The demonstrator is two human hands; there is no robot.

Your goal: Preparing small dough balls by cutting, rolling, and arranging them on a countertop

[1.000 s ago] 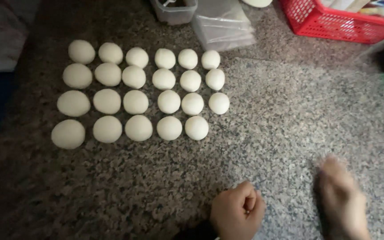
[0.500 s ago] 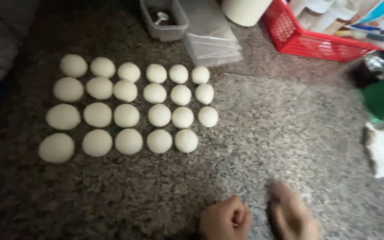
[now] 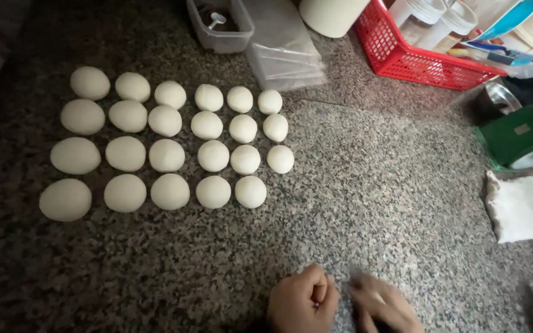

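Brought together at the worktop's (image 3: 402, 185) near edge, left hand (image 3: 303, 302) is curled shut; right hand (image 3: 385, 303) (blurred) cannot be judged. Dough balls (image 3: 214, 156) might be knocked.

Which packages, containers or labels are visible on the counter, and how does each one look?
Clear plastic tub: top centre, rectangular, holding a small spoon.
Folded clear plastic bags: right of the tub, flat.
Red plastic basket: top right, holding pale jars.
Green box with a pale label: right edge.

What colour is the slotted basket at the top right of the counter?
Red. The basket shows clearly in the head view, holding pale tubs.
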